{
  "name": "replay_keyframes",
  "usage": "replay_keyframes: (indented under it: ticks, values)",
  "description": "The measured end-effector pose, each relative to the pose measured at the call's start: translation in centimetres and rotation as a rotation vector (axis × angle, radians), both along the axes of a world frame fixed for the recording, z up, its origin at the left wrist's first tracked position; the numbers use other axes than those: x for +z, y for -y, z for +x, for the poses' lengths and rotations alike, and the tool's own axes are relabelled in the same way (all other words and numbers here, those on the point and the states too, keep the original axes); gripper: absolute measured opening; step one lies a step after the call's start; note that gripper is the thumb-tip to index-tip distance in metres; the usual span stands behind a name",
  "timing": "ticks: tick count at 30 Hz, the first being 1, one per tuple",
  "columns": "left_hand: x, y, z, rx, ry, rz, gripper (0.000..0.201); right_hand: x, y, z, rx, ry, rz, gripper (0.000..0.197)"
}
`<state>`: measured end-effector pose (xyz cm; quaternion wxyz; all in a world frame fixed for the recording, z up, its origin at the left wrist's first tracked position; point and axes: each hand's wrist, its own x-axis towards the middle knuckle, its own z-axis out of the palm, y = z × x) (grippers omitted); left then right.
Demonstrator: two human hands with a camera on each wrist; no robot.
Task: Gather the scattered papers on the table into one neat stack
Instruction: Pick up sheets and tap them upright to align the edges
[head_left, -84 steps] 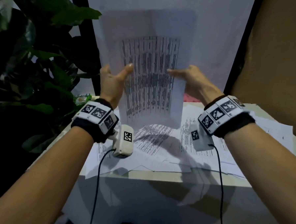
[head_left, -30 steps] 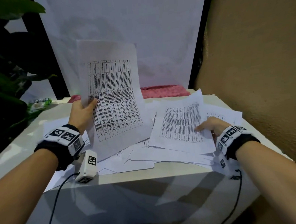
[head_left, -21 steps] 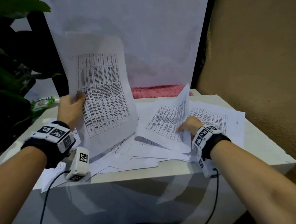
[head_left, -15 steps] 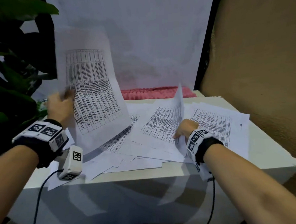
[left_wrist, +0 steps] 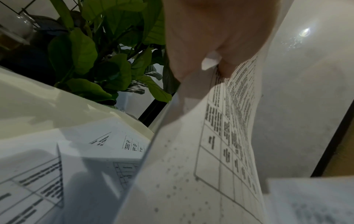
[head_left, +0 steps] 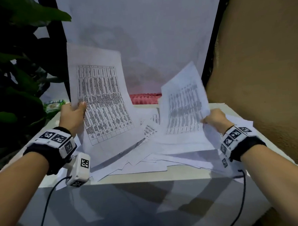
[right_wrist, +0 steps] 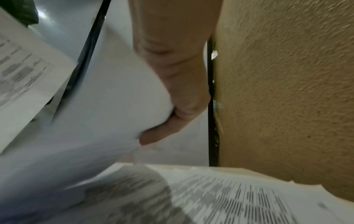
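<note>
My left hand (head_left: 74, 115) pinches the left edge of a printed sheet bundle (head_left: 101, 101) and holds it upright above the table's left side; in the left wrist view the bundle (left_wrist: 220, 151) runs down from the hand (left_wrist: 216, 60). My right hand (head_left: 214, 118) grips the right edge of a second printed sheet (head_left: 184, 104), lifted and blurred; in the right wrist view the fingers (right_wrist: 172, 118) curl round the sheet's white back (right_wrist: 107, 115). Several scattered papers (head_left: 147, 156) lie overlapping on the white table (head_left: 131, 178).
A leafy plant (head_left: 13, 76) stands close on the left. A tan textured wall (head_left: 263, 72) rises right beside the table. A white panel (head_left: 140, 35) stands behind, with a pink cloth (head_left: 144, 98) at its foot. Wrist camera cables hang off the front edge.
My right hand has lifted a sheet from the pile up and to the right. The left hand's bundle has shifted rightward and stays upright.
</note>
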<state>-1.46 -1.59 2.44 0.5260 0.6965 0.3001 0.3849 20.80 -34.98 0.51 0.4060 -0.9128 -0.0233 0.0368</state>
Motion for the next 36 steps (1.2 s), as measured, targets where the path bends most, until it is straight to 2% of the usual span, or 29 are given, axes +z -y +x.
replay_keyframes:
  ticks: [4,6,9,14,17,19,20,21,23,26,30,34,36]
  values:
    - [0.0,0.4,-0.4,0.021,-0.033,-0.018,0.029,3.9,1.3,-0.4,-0.048,0.086,0.274,0.042]
    - [0.3,1.1,-0.3,-0.004,-0.045,-0.023,0.029,5.9,1.1,-1.7,0.009,0.090,0.452,0.042]
    - [0.7,3.0,0.0,-0.084,-0.044,-0.053,0.020,7.3,-0.3,-3.7,0.142,0.000,0.667,0.039]
    - [1.0,4.9,1.0,-0.242,0.004,-0.231,0.036,5.3,-4.9,-5.6,0.318,-0.142,0.693,0.032]
    - [2.0,6.2,1.0,-0.301,0.043,-0.346,0.050,4.1,-7.4,-6.2,0.471,-0.231,0.587,0.028]
    - [2.5,6.5,0.9,-0.378,0.083,-0.399,0.061,3.5,-8.7,-6.3,0.496,-0.229,0.568,0.024]
    - [2.7,6.5,0.8,-0.412,0.094,-0.400,0.065,3.4,-9.2,-6.4,0.469,-0.181,0.576,0.029]
    - [3.0,6.9,0.5,-0.422,0.087,-0.356,0.064,3.4,-9.5,-6.6,0.438,-0.115,0.589,0.038]
    - [3.0,6.9,0.5,-0.391,0.068,-0.188,0.044,3.5,-10.0,-6.8,0.419,0.024,0.629,0.050]
    - [2.7,6.0,1.2,-0.291,0.091,0.038,0.035,4.2,-10.3,-7.2,0.460,0.169,0.660,0.043]
    - [3.1,5.8,1.5,-0.262,0.155,0.026,0.028,5.2,-10.7,-7.6,0.516,0.206,0.715,0.034]
    - [3.0,6.2,1.4,-0.309,0.186,0.020,0.054,5.0,-11.0,-7.6,0.515,0.179,0.701,0.033]
    - [3.1,6.4,1.4,-0.297,0.203,0.013,0.044,4.8,-11.1,-7.5,0.519,0.149,0.675,0.022]
